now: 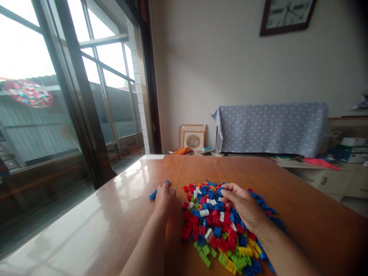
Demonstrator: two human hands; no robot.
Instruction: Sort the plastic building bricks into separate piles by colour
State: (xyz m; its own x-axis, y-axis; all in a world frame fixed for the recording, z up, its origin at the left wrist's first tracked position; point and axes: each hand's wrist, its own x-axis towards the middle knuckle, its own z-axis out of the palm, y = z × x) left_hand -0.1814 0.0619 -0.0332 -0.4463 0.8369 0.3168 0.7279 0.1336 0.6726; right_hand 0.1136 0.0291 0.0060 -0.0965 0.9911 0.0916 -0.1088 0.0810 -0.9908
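Observation:
A loose heap of toy building bricks (212, 212) in red, blue, white, green, yellow and orange lies on the wooden table. My left hand (165, 195) is left of the heap, its fingers curled over a row of blue building bricks (153, 195). Part of that row shows on the left of the hand, and a bit of blue shows beyond the fingertips; the hand covers the middle. Over the heap's far right side, my right hand (240, 201) pinches a small blue building brick (220, 190) between thumb and forefinger. Its other fingers are bent.
The glossy brown table (138, 237) extends around the heap. Several blue pieces (260, 201) trail along the heap's right edge, partly behind my right forearm. Beyond the table stand a cloth-covered object (270, 128), framed pictures (193, 140) and a cabinet (336, 182). Glass doors (115, 96) line the left.

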